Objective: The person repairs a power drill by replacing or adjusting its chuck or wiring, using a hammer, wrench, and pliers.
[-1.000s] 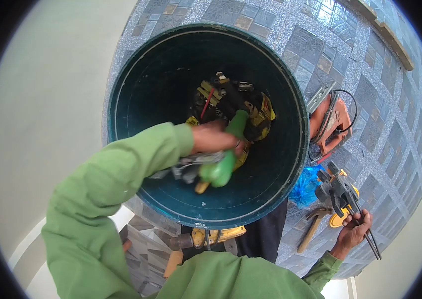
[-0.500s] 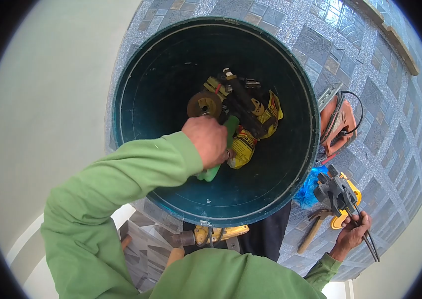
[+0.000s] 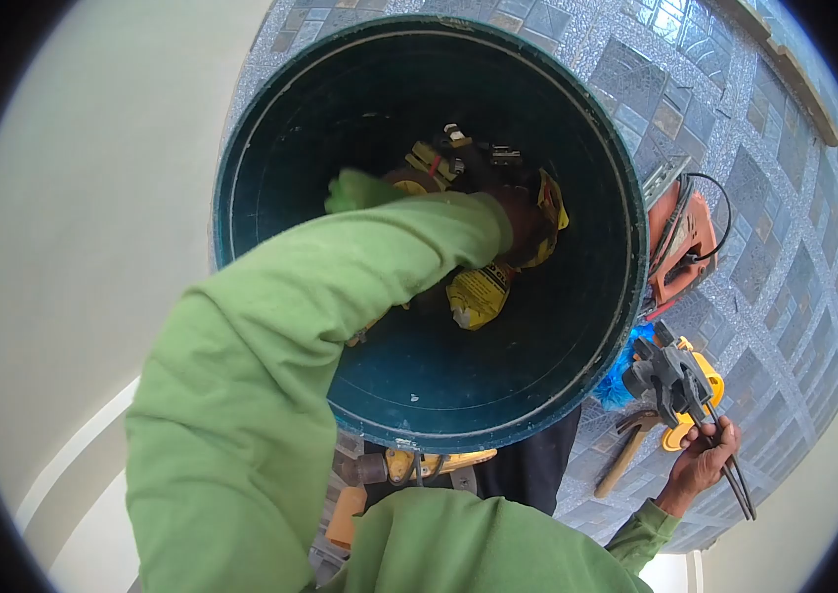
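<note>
My left hand (image 3: 520, 219) reaches deep into a dark green barrel (image 3: 394, 435). It is in shadow beside a yellow printed packet (image 3: 550, 203), and its fingers are hidden. A second yellow packet (image 3: 479, 295) lies below it. Near the sleeve are a yellowish bundle with a red band (image 3: 429, 163), a partly covered disc (image 3: 411, 185) and a bright green item (image 3: 357, 192). Outside the barrel on the right, my right hand (image 3: 698, 466) is closed around the thin rods of black clamps (image 3: 671, 378).
An orange power tool (image 3: 684, 242) with a black cable lies right of the barrel. A hammer (image 3: 626, 457), blue bristly item (image 3: 617, 381) and yellow clamp part (image 3: 674, 435) are near my right hand. A yellow power tool (image 3: 439, 463) lies below the barrel. A wooden strip (image 3: 790, 74) is at upper right.
My left hand has moved right and deeper among the items, away from the disc. The green item now shows farther left and higher. My right hand keeps its hold on the clamps.
</note>
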### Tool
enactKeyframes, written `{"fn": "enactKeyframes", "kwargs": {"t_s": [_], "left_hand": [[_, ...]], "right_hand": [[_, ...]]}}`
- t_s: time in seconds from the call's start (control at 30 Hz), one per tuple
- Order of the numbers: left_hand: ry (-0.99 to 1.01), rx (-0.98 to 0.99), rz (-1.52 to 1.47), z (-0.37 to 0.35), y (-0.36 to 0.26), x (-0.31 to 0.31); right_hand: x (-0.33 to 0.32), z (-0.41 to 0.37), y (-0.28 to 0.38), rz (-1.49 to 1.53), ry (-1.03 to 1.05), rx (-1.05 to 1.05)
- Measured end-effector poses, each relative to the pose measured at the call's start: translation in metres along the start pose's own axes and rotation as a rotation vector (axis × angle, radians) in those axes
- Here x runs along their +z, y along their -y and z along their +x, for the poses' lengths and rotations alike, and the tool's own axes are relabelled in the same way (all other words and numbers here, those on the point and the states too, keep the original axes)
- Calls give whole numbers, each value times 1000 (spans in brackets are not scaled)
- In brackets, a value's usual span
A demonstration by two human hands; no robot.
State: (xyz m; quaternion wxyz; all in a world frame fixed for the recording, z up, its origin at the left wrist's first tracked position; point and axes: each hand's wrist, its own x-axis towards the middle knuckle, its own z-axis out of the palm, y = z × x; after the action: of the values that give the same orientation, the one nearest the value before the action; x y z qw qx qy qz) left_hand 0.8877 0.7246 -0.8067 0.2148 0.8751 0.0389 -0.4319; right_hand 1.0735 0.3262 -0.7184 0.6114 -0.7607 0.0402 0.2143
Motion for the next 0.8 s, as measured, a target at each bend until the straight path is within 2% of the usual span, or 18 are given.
{"fn": "enactKeyframes", "kwargs": {"t_s": [0.07,0.1,0.17,0.2,0.27,0.37,0.4,0.47,0.5,0.57,0.7,0.77,0.8], "left_hand": [[-101,-135,-130,-5,-1,10],[-97,-133,-135,-7,5,17],[-261,-38,-155,-6,22,32],[-264,-38,-155,-4,24,39],[-423,22,169,-5,24,44],[-517,128,142,-16,27,44],[-516,131,140,-19,29,42],[-252,100,-166,-36,31,23],[-250,98,-167,-46,34,12],[-30,5,-176,-61,45,-5],[-114,44,-179,-60,62,30],[-303,-26,-171,-51,44,29],[-300,-24,-175,-40,42,35]], "right_hand": [[-2,0,-1,41,-6,17],[-2,0,-2,36,-6,20],[-2,1,-1,7,-10,8],[-2,1,0,7,-10,5],[-2,2,2,-1,-42,16],[-7,4,3,-38,-29,-34],[-10,5,3,-41,-31,-33],[-13,6,2,6,-50,-3],[-11,5,1,7,-48,0],[-7,5,-2,-1,-40,-5],[2,4,-10,13,15,-21],[7,-1,-9,37,15,16],[6,-2,-10,21,8,12]]}}
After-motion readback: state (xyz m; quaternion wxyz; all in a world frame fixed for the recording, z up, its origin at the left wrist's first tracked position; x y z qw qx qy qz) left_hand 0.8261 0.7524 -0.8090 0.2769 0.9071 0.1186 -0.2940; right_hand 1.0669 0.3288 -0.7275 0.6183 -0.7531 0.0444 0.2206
